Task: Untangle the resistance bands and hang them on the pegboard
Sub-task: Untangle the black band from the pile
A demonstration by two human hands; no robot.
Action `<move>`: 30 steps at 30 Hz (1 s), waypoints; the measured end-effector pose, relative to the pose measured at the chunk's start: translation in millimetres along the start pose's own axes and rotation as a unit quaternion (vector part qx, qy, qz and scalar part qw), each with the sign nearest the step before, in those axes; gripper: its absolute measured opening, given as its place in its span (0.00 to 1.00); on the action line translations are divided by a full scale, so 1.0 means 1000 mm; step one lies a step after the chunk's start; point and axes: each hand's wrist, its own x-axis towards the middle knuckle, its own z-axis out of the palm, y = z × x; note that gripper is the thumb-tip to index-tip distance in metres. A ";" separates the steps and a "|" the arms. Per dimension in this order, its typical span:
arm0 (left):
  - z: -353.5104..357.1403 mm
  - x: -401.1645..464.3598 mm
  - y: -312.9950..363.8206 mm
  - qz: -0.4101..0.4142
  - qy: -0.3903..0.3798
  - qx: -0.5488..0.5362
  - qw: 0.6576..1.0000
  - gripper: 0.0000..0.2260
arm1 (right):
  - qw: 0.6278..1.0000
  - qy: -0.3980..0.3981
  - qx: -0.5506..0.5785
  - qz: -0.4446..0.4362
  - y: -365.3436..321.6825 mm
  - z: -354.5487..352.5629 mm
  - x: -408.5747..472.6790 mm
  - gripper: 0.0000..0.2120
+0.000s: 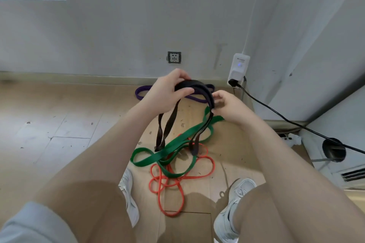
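A black resistance band arches between my two hands above the floor. My left hand grips its top left part and my right hand pinches its right side. Its loops hang down into a tangle on the floor, where a green band crosses over a thin orange band. A purple band lies apart by the wall, partly hidden behind my hands. No pegboard shows in the view.
A wall socket and a white plug-in device with a black cable sit on the wall ahead. A white unit with a vent stands at the right. My white shoes flank the bands.
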 end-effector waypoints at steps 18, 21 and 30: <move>0.001 -0.009 -0.044 -0.124 -0.135 -0.195 0.963 0.10 | 0.962 0.109 0.143 -0.203 -0.044 0.004 0.005 0.12; -0.005 -0.013 -0.050 -0.131 -0.110 -0.185 0.968 0.13 | 0.956 0.116 0.205 -0.173 -0.039 0.002 0.008 0.12; -0.029 -0.019 -0.021 -0.032 0.030 -0.171 0.984 0.12 | 0.990 0.006 0.103 -0.092 -0.020 -0.005 -0.002 0.15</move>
